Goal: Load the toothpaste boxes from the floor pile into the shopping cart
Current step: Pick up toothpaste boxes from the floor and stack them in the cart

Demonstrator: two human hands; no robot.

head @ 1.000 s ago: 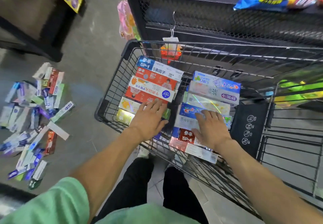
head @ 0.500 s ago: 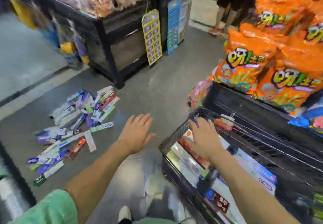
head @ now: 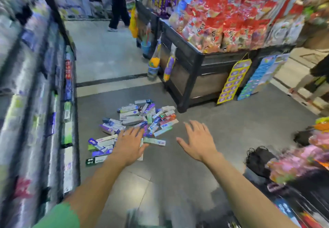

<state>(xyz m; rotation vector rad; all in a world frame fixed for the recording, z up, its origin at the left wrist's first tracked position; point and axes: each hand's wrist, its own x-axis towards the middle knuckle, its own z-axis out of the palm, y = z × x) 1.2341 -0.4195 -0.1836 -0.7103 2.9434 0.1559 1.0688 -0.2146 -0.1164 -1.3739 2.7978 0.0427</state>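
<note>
A loose pile of toothpaste boxes [head: 137, 121], mostly white, purple, blue and red, lies on the grey floor ahead. My left hand [head: 129, 145] is stretched out with straight fingers in front of the pile's near side, holding nothing. Spread wide and empty, my right hand [head: 197, 141] hovers over bare floor to the right of the pile. The shopping cart shows only as a blurred dark corner [head: 292, 208] at the bottom right, with a few boxes inside.
A blurred shelf of boxed goods [head: 44, 103] runs along the left. A black display bin of red snack bags [head: 213, 53] stands behind the pile, with hanging cards on its side. People stand at the far aisle [head: 117, 5] and at the right edge [head: 316, 78].
Both hands have left the cart and swung left toward the floor pile. The view has turned from the cart to the aisle, so the pile now lies ahead.
</note>
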